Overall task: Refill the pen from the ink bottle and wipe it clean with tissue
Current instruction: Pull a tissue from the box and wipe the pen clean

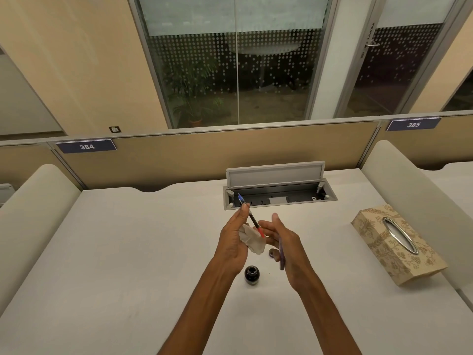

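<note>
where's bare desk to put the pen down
Bare desk left of the ink bottle, to the left divider. Also between bottle and tissue box. Crowded by the bottle and cap, under both hands.

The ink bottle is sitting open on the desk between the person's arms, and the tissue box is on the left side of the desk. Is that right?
Not quite. The ink bottle does sit open on the desk between the arms, but the tissue box is on the right side of the desk, not the left. The head view shows it.
</note>
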{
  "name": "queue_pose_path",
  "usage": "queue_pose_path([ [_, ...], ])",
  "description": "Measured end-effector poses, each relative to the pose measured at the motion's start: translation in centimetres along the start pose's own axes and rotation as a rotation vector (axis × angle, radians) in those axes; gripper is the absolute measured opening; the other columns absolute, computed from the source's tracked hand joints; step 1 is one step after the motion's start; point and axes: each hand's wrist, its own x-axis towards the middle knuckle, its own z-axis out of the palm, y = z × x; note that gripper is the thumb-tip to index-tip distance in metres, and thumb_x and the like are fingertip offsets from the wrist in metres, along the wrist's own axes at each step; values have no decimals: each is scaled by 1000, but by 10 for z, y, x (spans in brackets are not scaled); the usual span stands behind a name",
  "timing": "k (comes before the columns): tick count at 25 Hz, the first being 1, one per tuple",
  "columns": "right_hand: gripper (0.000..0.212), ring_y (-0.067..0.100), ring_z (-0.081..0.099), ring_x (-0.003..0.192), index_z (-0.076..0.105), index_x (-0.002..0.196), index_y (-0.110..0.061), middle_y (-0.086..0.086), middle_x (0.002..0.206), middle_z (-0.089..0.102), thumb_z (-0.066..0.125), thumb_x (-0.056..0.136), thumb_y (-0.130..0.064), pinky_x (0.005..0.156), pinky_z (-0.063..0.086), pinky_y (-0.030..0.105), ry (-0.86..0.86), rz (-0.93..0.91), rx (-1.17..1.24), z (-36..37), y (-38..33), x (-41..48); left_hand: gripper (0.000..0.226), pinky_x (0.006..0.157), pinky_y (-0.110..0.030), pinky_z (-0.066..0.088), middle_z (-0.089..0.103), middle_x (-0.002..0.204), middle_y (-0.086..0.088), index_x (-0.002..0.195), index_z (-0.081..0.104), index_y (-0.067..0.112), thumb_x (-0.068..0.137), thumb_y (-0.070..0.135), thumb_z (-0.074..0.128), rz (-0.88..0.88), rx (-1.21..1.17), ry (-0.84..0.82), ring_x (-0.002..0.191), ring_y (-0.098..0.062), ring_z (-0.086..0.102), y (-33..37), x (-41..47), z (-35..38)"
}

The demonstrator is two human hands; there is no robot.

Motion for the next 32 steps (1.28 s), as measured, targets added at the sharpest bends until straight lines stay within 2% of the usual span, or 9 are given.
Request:
queue_pose_path([
  [2, 38, 14, 57, 61, 66, 102, -18, 5, 93, 65, 32, 104, -36, 48, 44, 21, -7, 44, 97, -1, 0, 4, 48, 108, -48, 41, 50, 122, -5, 132, 57, 18, 92, 45, 57, 11, -42, 19, 116, -28, 48, 2, 1, 0],
  [6, 25, 15, 40, 53, 52, 81, -10, 9, 67, 45, 45, 100, -26, 46, 38, 23, 79, 242, -2, 2, -2, 4, 36, 64, -28, 39, 51, 74, 2, 112, 70, 22, 83, 44, 66, 22, -174, 7, 69, -12, 40, 5, -2, 1],
  [9, 3, 17, 48, 61, 46, 99, -15, 16, 87, 55, 47, 101, -16, 46, 42, 22, 59, 230, -256, 2, -8, 3, 29, 57, -28, 38, 51, 68, 1, 114, 66, 18, 92, 36, 61, 4, -227, -6, 60, -11, 42, 11, 0, 1],
  [12, 35, 21, 63, 87, 45, 134, -17, 16, 113, 62, 52, 101, -23, 59, 53, 24, 25, -33, -301, -2, -4, 1, 29, 57, -29, 43, 56, 76, -2, 117, 63, 16, 95, 34, 59, -5, -282, -15, 61, -11, 49, 16, 1, 0],
  [14, 53, 18, 69, 88, 45, 145, -13, 12, 111, 68, 61, 96, -24, 70, 55, 24, 84, -189, -292, -3, -5, 1, 29, 63, -30, 44, 57, 81, -4, 116, 63, 15, 96, 34, 58, 6, -293, -25, 66, -13, 50, 18, 2, -3],
  [19, 19, 9, 73, 74, 69, 101, -23, 5, 96, 76, 76, 84, -22, 62, 57, 17, 178, -328, -222, -7, -7, 4, 16, 63, -29, 56, 64, 85, -5, 107, 66, 21, 97, 29, 56, 49, -321, -28, 67, -15, 62, 20, 3, -6],
  [25, 18, 13, 70, 85, 69, 105, -22, -2, 100, 71, 72, 87, -22, 58, 55, 15, 221, -386, -210, -5, -2, 2, 13, 58, -31, 61, 69, 96, -7, 105, 67, 24, 96, 27, 58, 22, -371, -19, 72, -20, 68, 19, 1, -6],
  [28, 21, 16, 70, 91, 69, 108, -21, -2, 103, 71, 72, 88, -19, 71, 55, 15, 177, -395, -180, -8, -1, 3, 14, 61, -32, 61, 70, 98, -7, 107, 67, 25, 96, 28, 59, 26, -374, -24, 78, -21, 68, 19, 1, -6],
  [32, 16, 15, 70, 89, 69, 100, -28, -9, 96, 72, 73, 87, -20, 72, 56, 15, 148, -437, -140, -7, -5, 0, 23, 70, -32, 60, 71, 105, -3, 115, 65, 24, 94, 30, 61, 78, -245, -8, 89, -22, 70, 14, 0, -7],
])
